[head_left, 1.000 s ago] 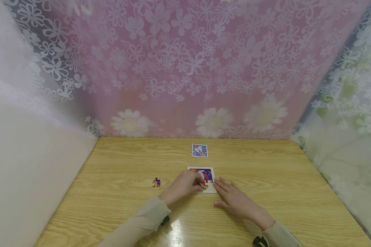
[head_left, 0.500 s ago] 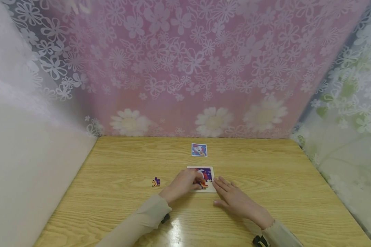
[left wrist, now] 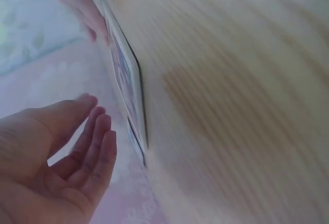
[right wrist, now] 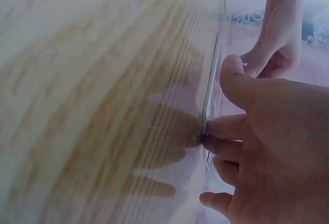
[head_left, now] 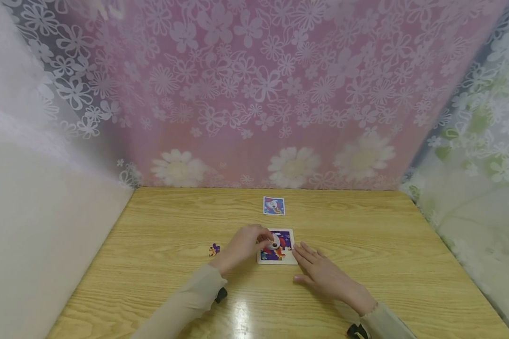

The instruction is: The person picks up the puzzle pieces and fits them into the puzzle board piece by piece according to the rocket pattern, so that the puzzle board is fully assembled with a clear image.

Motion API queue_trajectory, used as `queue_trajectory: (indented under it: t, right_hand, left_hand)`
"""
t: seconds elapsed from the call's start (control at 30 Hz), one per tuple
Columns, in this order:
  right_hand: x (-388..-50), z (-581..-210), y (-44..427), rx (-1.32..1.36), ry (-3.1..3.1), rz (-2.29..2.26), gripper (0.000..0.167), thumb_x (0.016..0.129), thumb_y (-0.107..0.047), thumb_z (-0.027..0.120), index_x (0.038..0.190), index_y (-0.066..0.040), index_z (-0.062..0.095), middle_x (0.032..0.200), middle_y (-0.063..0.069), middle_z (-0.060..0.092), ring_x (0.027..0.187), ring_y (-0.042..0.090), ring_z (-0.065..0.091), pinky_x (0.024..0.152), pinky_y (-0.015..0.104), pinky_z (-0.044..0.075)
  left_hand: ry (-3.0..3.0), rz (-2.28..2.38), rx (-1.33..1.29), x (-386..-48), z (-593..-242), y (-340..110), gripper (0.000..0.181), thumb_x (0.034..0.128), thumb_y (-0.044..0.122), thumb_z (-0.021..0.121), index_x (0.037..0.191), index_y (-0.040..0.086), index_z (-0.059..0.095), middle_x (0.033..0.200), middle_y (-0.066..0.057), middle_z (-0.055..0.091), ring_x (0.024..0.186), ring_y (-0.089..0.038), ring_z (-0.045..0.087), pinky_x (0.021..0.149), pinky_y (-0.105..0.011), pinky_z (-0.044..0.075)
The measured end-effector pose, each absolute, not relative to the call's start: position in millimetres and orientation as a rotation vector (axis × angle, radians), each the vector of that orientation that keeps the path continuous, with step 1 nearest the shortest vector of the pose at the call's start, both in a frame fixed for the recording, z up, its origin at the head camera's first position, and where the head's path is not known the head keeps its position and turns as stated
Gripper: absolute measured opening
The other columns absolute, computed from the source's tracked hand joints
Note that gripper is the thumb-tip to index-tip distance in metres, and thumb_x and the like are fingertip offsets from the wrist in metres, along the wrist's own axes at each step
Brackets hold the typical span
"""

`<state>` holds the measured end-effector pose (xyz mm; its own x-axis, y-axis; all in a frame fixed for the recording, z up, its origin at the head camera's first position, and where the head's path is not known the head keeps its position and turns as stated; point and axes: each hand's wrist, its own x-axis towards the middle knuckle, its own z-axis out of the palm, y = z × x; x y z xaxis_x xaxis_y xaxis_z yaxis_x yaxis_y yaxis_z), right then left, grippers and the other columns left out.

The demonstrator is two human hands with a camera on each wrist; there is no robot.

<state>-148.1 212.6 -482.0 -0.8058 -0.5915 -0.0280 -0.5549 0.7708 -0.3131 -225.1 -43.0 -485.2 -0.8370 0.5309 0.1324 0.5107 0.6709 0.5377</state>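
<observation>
In the head view a jigsaw puzzle board (head_left: 290, 257) with a white border lies on the table; its lower right corner shows bare white. Purple pieces picture a white animal in red. My left hand (head_left: 247, 245) hovers over the board's left side. In the left wrist view, the fingers of the left hand (left wrist: 67, 152) are loosely bent, with nothing between them and the thumb. My right hand (head_left: 322, 273) lies flat at the board's right edge, fingertips touching it. A loose purple-and-orange puzzle piece (head_left: 214, 249) lies left of the left hand.
A small picture card (head_left: 274, 206) with a similar animal lies behind the board. The wooden table (head_left: 169, 292) meets a pink flowered cloth (head_left: 246, 94) at the back, with pale hangings on both sides.
The left hand has let go of the lower part of the puzzle and lifted up and to the left. The board's lower left pieces now show. The right hand stays in place.
</observation>
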Motion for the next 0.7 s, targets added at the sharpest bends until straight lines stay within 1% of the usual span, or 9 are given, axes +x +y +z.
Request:
queue_trajectory:
  t: [0.1,0.3,0.43,0.6,0.7]
  right_hand:
    - [-147.6,-482.5,212.7,-0.925,2.837,-0.456,0.068,0.103,-0.039,0.058,0.152,0.004,0.04,0.159,0.022,0.035,0.149,0.044,0.027,0.115,0.068,0.026]
    - [-147.8,-483.9,213.0,-0.944,2.842,-0.448,0.067,0.104,-0.039,0.056,0.152,0.005,0.04,0.159,0.022,0.035,0.148,0.044,0.027,0.115,0.068,0.026]
    - [-147.4,-483.1,213.0,-0.96,2.841,-0.461,0.067,0.104,-0.038,0.057,0.151,0.006,0.04,0.158,0.024,0.036,0.148,0.046,0.028,0.114,0.069,0.027]
    - [-147.5,-483.8,212.9,-0.937,2.833,-0.459,0.068,0.104,-0.039,0.057,0.152,0.005,0.039,0.16,0.022,0.034,0.149,0.044,0.027,0.115,0.068,0.026]
    - [-147.8,-485.0,213.3,-0.929,2.836,-0.454,0.068,0.103,-0.04,0.056,0.152,0.004,0.039,0.16,0.022,0.034,0.149,0.043,0.026,0.115,0.067,0.026]
  left_hand:
    - [2.808,1.001,0.83,-226.5,-483.7,-53.9,0.013,0.0976,0.016,0.07,0.109,0.015,0.077,0.101,0.004,0.072,0.086,-0.006,0.064,0.077,-0.023,0.055]
    - [2.77,1.184,0.759,-227.1,-485.9,-75.5,0.017,0.0988,0.015,0.068,0.114,0.012,0.075,0.106,0.002,0.074,0.093,-0.011,0.069,0.082,-0.025,0.057]
    - [2.795,1.251,0.671,-226.3,-484.5,-93.8,0.021,0.0989,0.014,0.068,0.119,0.011,0.073,0.11,-0.001,0.074,0.097,-0.016,0.07,0.085,-0.032,0.059]
    - [2.827,1.29,0.58,-226.2,-483.6,-121.3,0.024,0.0967,0.011,0.07,0.12,0.009,0.072,0.11,-0.006,0.074,0.1,-0.021,0.071,0.086,-0.036,0.06]
    - [2.831,1.278,0.57,-224.3,-481.6,-137.4,0.025,0.095,0.01,0.071,0.12,0.006,0.071,0.111,-0.01,0.074,0.099,-0.024,0.071,0.085,-0.036,0.06]
